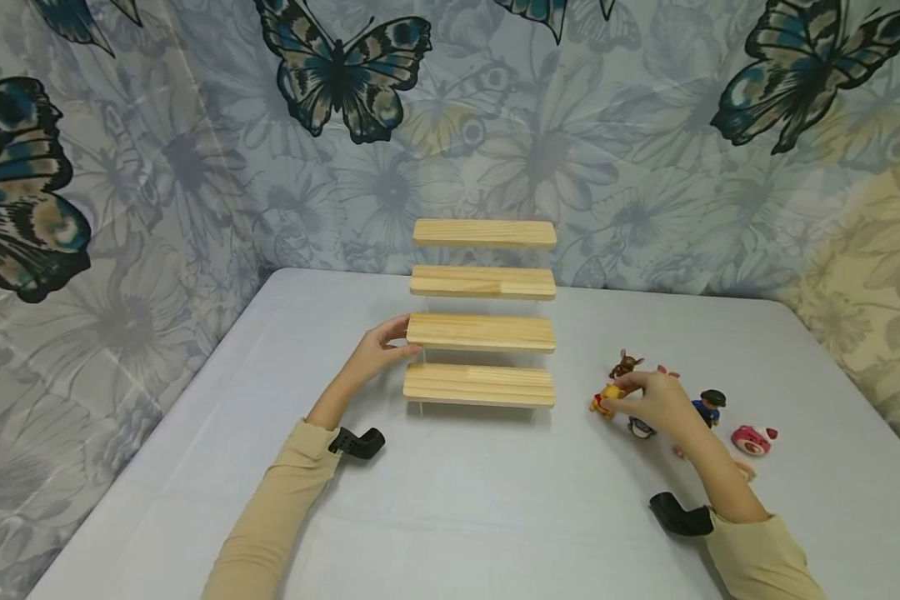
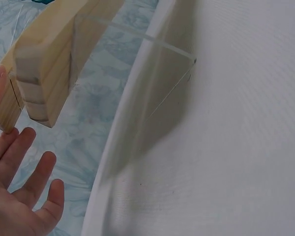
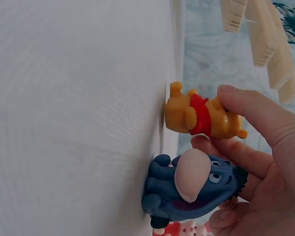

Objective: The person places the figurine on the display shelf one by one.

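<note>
A stand with several stepped wooden boards (image 1: 480, 332) on clear supports sits near the back of the white table. My left hand (image 1: 375, 352) grips the left end of its third board from the top; in the left wrist view the thumb and the fingertips (image 2: 27, 132) lie on either side of a wooden board. My right hand (image 1: 656, 404) pinches a yellow bear figurine (image 3: 201, 115) in a red shirt by its head, between thumb and fingers. The bear's feet are right at the tabletop. Beside it stands a blue donkey figurine (image 3: 187, 184), close to the palm.
Around my right hand stand a brown figurine (image 1: 625, 364), a figure in a dark cap and blue clothes (image 1: 710, 406) and a pink bear figurine (image 1: 752, 440). Behind the table (image 1: 495, 517) hangs a cloth backdrop (image 1: 607, 167) with butterflies and flowers.
</note>
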Demonstrator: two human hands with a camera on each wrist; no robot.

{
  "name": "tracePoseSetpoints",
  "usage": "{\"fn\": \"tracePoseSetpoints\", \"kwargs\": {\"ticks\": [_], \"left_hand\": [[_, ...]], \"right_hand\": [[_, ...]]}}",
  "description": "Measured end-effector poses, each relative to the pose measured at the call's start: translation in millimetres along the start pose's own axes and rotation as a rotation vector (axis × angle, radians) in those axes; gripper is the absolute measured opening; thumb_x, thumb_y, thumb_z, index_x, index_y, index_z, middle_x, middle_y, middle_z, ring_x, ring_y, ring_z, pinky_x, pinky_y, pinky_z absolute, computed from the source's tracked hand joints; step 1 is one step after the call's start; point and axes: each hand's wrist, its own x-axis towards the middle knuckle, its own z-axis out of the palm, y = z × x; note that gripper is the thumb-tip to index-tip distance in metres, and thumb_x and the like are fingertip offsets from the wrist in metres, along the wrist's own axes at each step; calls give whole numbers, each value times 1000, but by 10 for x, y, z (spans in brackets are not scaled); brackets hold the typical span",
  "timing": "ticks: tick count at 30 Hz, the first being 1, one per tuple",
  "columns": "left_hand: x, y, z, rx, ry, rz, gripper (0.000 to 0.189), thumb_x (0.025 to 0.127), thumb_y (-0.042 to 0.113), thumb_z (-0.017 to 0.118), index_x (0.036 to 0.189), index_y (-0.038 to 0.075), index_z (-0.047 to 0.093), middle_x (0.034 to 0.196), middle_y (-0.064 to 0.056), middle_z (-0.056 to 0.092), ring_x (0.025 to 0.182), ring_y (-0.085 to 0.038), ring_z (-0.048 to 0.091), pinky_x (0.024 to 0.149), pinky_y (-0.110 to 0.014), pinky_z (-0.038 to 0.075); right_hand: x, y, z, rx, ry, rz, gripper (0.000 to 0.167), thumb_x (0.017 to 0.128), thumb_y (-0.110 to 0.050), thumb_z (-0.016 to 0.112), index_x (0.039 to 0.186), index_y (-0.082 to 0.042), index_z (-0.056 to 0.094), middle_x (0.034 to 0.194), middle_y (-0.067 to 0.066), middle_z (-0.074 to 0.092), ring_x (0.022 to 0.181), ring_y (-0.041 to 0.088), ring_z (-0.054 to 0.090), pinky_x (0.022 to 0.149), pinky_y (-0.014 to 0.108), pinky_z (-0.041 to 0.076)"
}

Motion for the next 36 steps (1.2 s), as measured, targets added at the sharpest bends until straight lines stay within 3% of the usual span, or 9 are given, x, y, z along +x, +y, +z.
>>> {"fn": "tracePoseSetpoints", "kwargs": {"ticks": [8,12,20,25,27,32,36], "left_hand": [[-3,-19,-5,9,18,-9,58,85,9,63,135,-2,36,128,-20,45,115,-30,43,87,-39,42],[-4,-22,-6,5,13,-2,58,85,9,62,135,-3,36,129,-20,43,114,-31,43,88,-40,41],[8,-50,-24,-14,-14,21,58,86,6,60,136,-4,32,130,-21,41,114,-33,42,92,-44,38],[91,-288,-47,-4,1,53,60,86,13,63,137,1,35,127,-17,46,111,-30,46,90,-43,40],[133,-378,-44,1,4,69,62,84,19,64,137,2,35,125,-16,48,109,-28,48,88,-42,41],[146,-357,-33,-13,-12,63,67,84,23,65,137,-1,32,124,-18,49,108,-28,48,87,-39,42],[66,-212,-57,-25,-24,37,63,87,9,60,138,-6,27,124,-23,47,109,-33,48,88,-42,41]], "right_hand": [[47,-75,-32,-8,20,-27,42,74,-32,74,93,5,65,87,16,63,62,18,44,52,31,38],[90,-156,-123,7,20,-32,41,75,-33,73,92,3,67,83,10,62,64,19,41,51,31,35],[174,-271,-231,149,24,21,43,75,-40,71,93,-2,63,76,7,54,65,19,41,46,33,37],[272,-304,-275,237,11,37,45,78,-40,68,100,-2,58,76,12,53,59,23,45,42,29,36],[388,-108,-202,229,41,42,45,77,-44,67,101,-7,59,78,9,53,64,23,45,42,34,35],[823,614,115,181,153,58,42,73,-55,65,103,-25,62,83,3,53,69,19,41,37,30,36],[1082,801,244,186,219,51,43,72,-58,64,107,-32,62,88,-3,58,73,17,46,38,25,37]]}}
